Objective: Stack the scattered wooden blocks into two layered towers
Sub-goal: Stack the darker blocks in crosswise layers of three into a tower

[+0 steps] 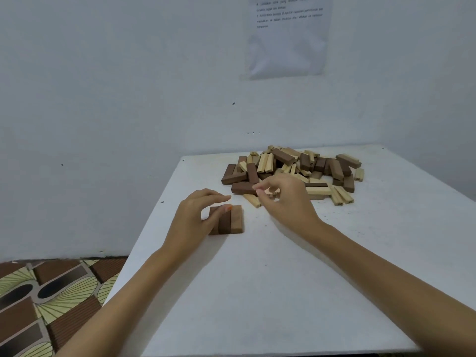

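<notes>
Head view: the only camera, looking down over both forearms onto a white table [257, 292] set against a pale wall.
Base layer [236, 219]: three dark blocks lying flat, side by side and touching, left of the table's middle. It reads as the bottom course of a first tower. No second tower has been started.
Left hand [195, 217]: rests on the left part of the base layer, fingers loosely extended past its far end, thumb [226, 208] laid on top. Nothing is pinched. Judged purpose: keeping the row squared and steady.
Loose pile [296, 168]: dark and pale blocks heaped at the far right of the table, well apart from the base layer, which leaves room to build.
Right hand [286, 199]: at the pile's near left edge, fingers curled inward towards the thumb. Whether it has a block pinched I cannot tell; the fingertips hide the spot.
Nearest stock: a dark block [242, 188] and a pale block [252, 200] lie flat just beside the right hand's fingertips.
Step in hand (judgement): fetching a block for the second course, which should lie crosswise.
Progress (judgement): very early, as nearly all the blocks are unsorted.
Risk (judgement): dragging one piece could shift the heap.
Surroundings: printed sheet [286, 47] on the wall; patterned floor covering [38, 305] near left.
</notes>
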### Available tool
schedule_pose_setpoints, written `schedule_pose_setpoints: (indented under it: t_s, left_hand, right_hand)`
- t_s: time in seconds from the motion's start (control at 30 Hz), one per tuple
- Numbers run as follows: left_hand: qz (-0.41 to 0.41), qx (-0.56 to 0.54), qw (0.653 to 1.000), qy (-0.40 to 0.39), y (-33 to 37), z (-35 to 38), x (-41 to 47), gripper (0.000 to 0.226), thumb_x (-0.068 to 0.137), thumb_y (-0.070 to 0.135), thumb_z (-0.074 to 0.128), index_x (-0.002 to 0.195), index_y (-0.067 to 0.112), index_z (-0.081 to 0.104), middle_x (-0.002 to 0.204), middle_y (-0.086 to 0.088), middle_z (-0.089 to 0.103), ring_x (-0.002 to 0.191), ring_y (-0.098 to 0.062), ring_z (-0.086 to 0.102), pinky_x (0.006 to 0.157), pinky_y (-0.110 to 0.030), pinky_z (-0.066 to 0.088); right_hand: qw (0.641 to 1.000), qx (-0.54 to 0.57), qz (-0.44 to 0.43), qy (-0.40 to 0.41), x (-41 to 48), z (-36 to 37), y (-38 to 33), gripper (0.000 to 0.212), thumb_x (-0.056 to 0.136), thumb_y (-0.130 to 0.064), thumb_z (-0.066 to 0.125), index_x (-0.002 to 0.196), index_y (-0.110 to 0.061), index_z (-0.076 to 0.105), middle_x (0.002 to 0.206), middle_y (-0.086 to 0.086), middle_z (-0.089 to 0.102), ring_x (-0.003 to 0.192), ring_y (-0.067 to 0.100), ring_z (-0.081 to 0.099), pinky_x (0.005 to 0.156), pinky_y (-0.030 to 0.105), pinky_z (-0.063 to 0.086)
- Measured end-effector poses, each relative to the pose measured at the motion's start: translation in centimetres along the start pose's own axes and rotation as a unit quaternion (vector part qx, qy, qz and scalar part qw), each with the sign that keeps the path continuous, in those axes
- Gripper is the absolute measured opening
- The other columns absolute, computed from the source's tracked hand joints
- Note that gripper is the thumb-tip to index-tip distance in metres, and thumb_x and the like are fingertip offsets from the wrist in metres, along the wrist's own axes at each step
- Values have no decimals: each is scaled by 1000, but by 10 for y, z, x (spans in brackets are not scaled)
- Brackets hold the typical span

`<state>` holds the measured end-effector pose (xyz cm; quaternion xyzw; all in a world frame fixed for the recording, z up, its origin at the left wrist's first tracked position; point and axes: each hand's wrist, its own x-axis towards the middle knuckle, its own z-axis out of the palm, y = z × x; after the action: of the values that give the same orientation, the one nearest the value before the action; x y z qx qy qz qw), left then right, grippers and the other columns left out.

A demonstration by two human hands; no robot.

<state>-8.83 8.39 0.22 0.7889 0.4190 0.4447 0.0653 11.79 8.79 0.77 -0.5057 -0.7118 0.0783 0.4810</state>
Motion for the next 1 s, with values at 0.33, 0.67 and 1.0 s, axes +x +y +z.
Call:
schedule_pose_setpoints:
  t_s: [0.33,0.67,1.0]
  left_hand:
    - [16,16,994,-104,-3,41,65,24,83,14,72,107,18,73,92,6,65,83,-3,51,74,-7,35]
    - [36,51,985,-163,-23,59,90,31,77,9,76,107,12,72,88,9,51,87,-14,48,77,-26,42]
    - [-43,-115,984,-126,-1,65,102,20,80,17,74,97,17,63,92,8,68,84,-2,63,77,-18,51]
  right_hand:
    - [990,38,132,16,32,-36,38,15,88,-6,65,85,-17,74,78,-7,69,72,9,59,63,9,46]
    - [984,16,166,62,60,-32,68,15,87,-14,69,102,-12,70,81,0,66,62,0,51,64,13,42]
    - [979,-81,180,55,80,-20,87,31,82,-33,75,107,-15,72,83,3,65,96,21,61,76,31,52]
